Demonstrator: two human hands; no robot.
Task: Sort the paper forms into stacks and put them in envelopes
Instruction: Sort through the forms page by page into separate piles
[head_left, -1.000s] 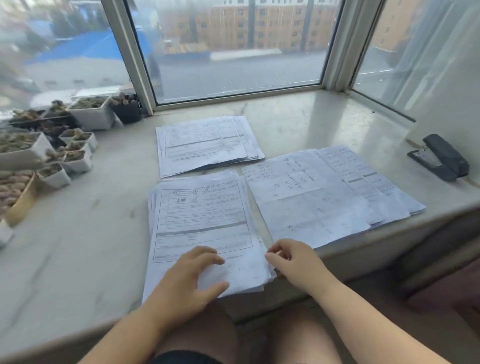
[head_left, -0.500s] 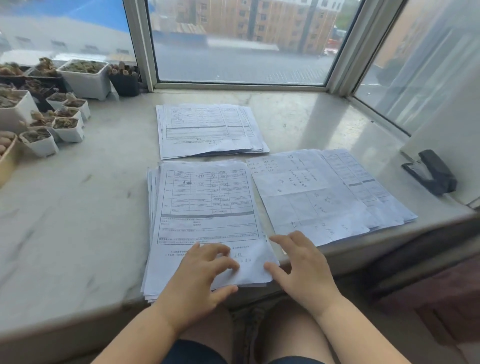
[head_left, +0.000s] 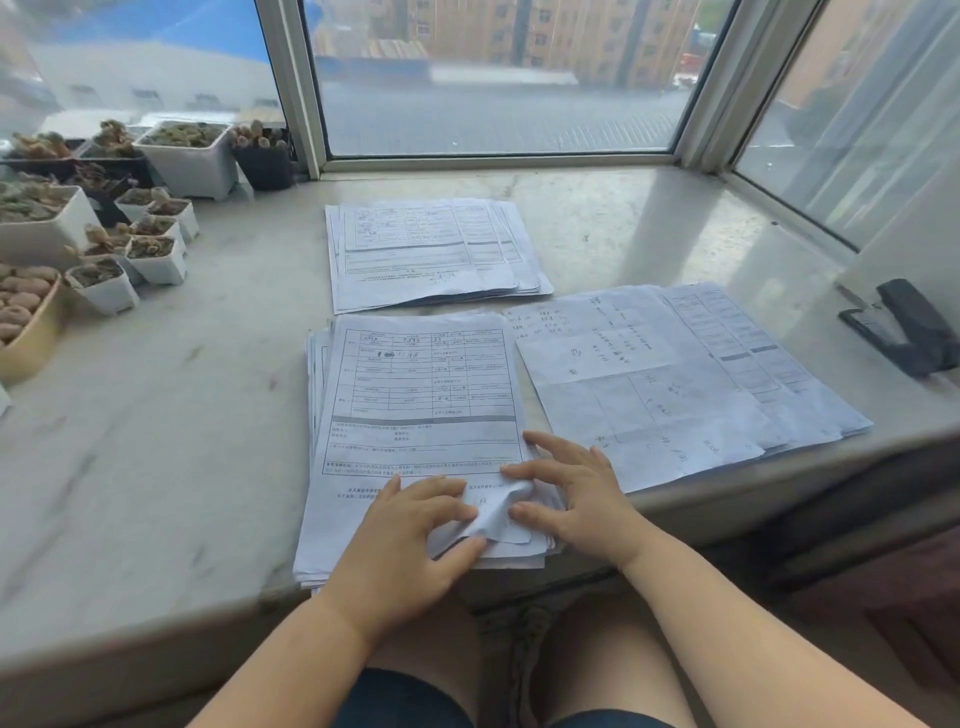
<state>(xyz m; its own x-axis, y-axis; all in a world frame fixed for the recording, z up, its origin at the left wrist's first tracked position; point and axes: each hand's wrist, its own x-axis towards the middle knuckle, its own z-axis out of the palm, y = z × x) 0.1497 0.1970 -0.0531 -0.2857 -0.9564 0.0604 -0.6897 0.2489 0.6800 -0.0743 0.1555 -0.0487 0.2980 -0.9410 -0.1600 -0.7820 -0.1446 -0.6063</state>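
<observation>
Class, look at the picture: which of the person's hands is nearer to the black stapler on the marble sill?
Right. The right hand rests on the near paper stack's right corner, on the side towards the black stapler; the left hand lies farther left on that stack.

Near stack (head_left: 415, 405) centre; second behind (head_left: 431, 254) (third right (head_left: 675, 384)).

succulent pots (head_left: 156, 260) left, black stapler (head_left: 906, 328) right
</observation>
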